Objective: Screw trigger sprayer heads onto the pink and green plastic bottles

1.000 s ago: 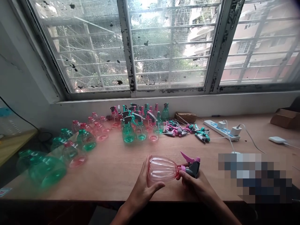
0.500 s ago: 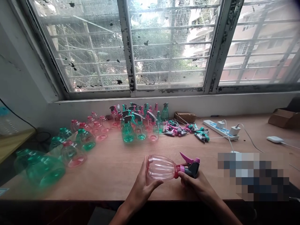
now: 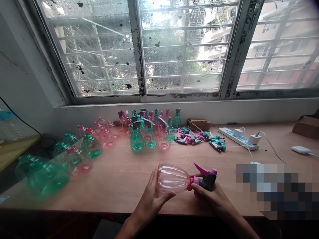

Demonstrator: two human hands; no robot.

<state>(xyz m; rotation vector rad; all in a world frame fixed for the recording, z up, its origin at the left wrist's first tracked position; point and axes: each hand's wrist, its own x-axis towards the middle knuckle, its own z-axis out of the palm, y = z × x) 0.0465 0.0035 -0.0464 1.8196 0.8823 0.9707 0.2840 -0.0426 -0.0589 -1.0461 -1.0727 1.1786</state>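
A: So, the pink spray bottle (image 3: 174, 179) lies on its side near the front edge of the surface (image 3: 119, 179), about midway along it. The left hand (image 3: 152, 202) cups the clear belly, fingers curled around it; the right hand (image 3: 211, 197) has its fingers closed on the neck by the grey-and-pink trigger head (image 3: 206, 176).

B: How would it handle?

A: Likely light and empty, thin plastic that dents if squeezed, and smooth. The ribbed belly and the stiff collar look the safest holds.

B: Around it?

A: Capped bottles (image 3: 147, 132) stand toward the back edge, loose trigger heads (image 3: 199, 137) lie right of them, and open green and pink bottles (image 3: 74, 156) fill the left end.
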